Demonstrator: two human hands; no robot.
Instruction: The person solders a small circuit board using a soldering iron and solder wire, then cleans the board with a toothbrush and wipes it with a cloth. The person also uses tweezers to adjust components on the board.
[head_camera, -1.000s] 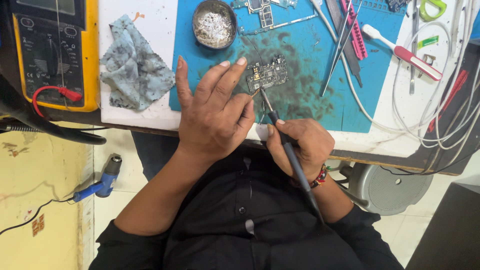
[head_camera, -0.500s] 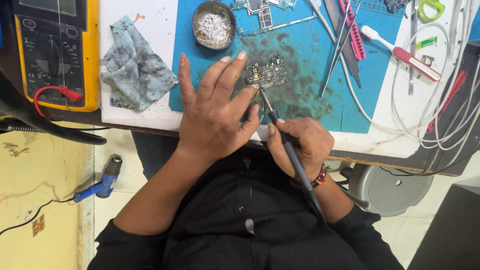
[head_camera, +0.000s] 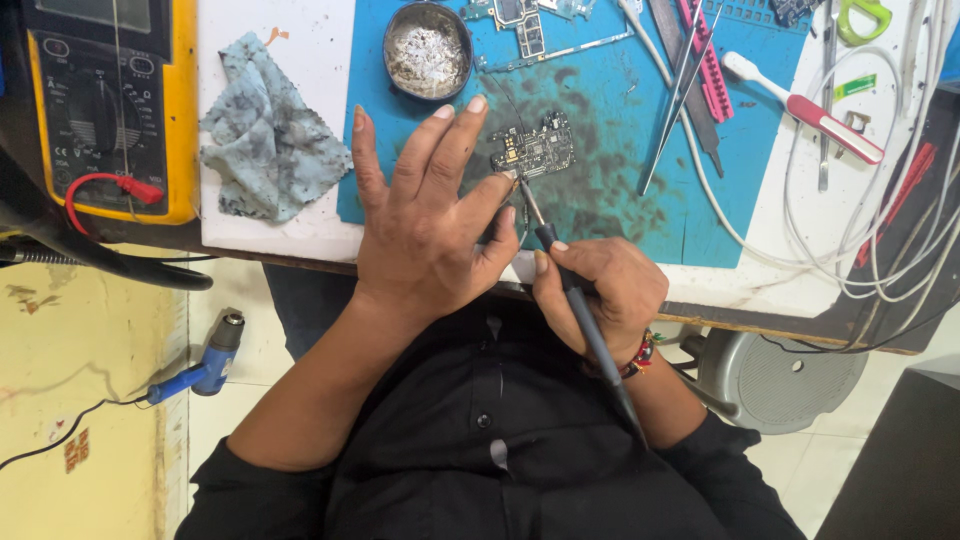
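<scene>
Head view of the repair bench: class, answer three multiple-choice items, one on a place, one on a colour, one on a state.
1. Where does the small circuit board lie?
A on the blue mat
B on the floor
C in the round tin

2. What colour is the multimeter casing?
A green
B yellow
C white

3. How is the left hand?
A clenched in a fist
B open, fingers spread
C gripping scissors

Answers: 1 A, the blue mat shows around it. 2 B, yellow edges. 3 B, while the right hand grips the soldering iron.
</scene>
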